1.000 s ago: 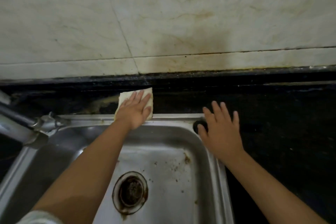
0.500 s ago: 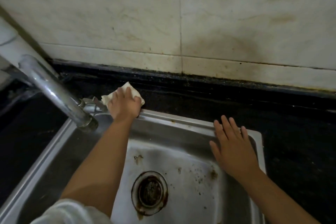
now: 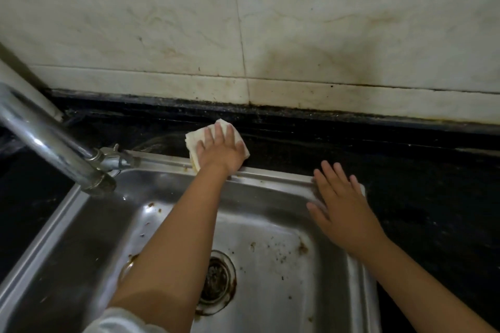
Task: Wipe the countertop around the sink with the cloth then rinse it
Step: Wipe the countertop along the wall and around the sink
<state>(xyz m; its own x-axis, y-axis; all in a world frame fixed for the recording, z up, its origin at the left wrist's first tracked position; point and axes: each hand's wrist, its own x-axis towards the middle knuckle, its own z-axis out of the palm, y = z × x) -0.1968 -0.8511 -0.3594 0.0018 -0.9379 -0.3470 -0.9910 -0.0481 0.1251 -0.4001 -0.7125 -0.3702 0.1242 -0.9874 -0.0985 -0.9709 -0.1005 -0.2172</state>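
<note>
A home kitchen: steel sink [image 3: 270, 174], faucet [image 3: 51, 143], dark countertop [image 3: 419, 184], tiled wall [image 3: 324, 21].

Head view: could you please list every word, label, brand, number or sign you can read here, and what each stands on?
None: no readable text shows anywhere.
Tap: bare metal, no brand visible.
Cloth, sink, counter, wall tiles: only stains and veining, no lettering.

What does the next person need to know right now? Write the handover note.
Left hand: flat on the cloth, pressing it to the black countertop behind the sink's back rim.
Right hand: open, holding nothing, over the sink's back right corner.
Tap: no water visible.
Done: wiping underway along the back strip.
Left: the other sides of the countertop, then rinse the cloth.
</note>
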